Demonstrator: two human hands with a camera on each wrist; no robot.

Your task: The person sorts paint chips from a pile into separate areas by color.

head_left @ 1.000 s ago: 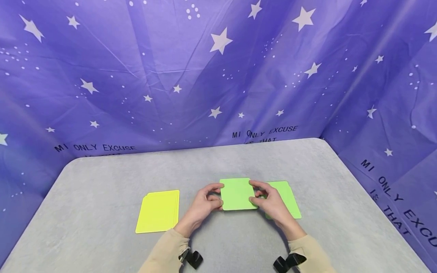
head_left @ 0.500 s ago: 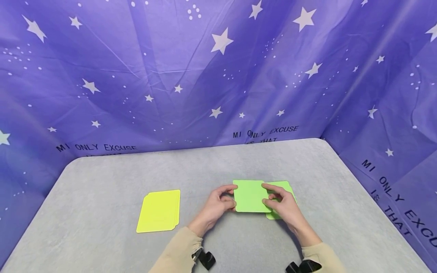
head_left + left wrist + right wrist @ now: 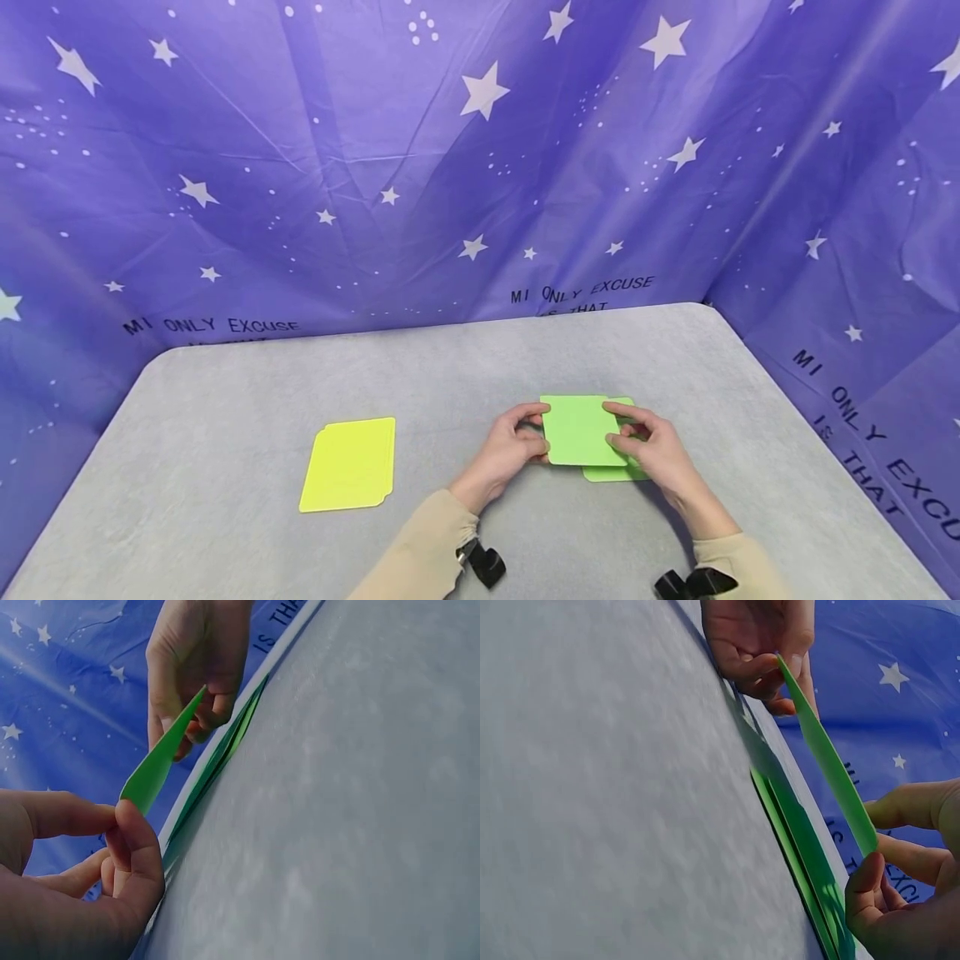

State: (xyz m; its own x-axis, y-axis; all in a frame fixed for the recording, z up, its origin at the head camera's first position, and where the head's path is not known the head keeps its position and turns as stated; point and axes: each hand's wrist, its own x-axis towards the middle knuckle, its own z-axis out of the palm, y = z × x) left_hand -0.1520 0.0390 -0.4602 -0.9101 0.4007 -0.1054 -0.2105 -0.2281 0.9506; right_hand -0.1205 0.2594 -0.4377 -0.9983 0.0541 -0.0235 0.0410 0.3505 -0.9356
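Note:
Between both hands hangs a thin, square green card [image 3: 581, 430] with rounded corners. My left hand [image 3: 513, 446] pinches its left edge, thumb against fingers, as the left wrist view shows from the side. The right edge is pinched by my right hand [image 3: 660, 457], fingertips on the card's face. Below it on the table lies a green card pile [image 3: 607, 474], partly covered by the held card and right hand in the head view. Both wrist views show a gap between the held card [image 3: 829, 761] and the pile [image 3: 802, 855].
A slightly uneven stack of yellow cards [image 3: 348, 464] lies on the grey table [image 3: 225, 400] to the left. Purple star-printed cloth [image 3: 420, 167] hangs behind the table and along its right side. Black wrist cameras [image 3: 483, 565] are strapped over the beige sleeves.
Both hands have carried the green card to the right, from beside the green pile to over much of it. The yellow stack has stayed put.

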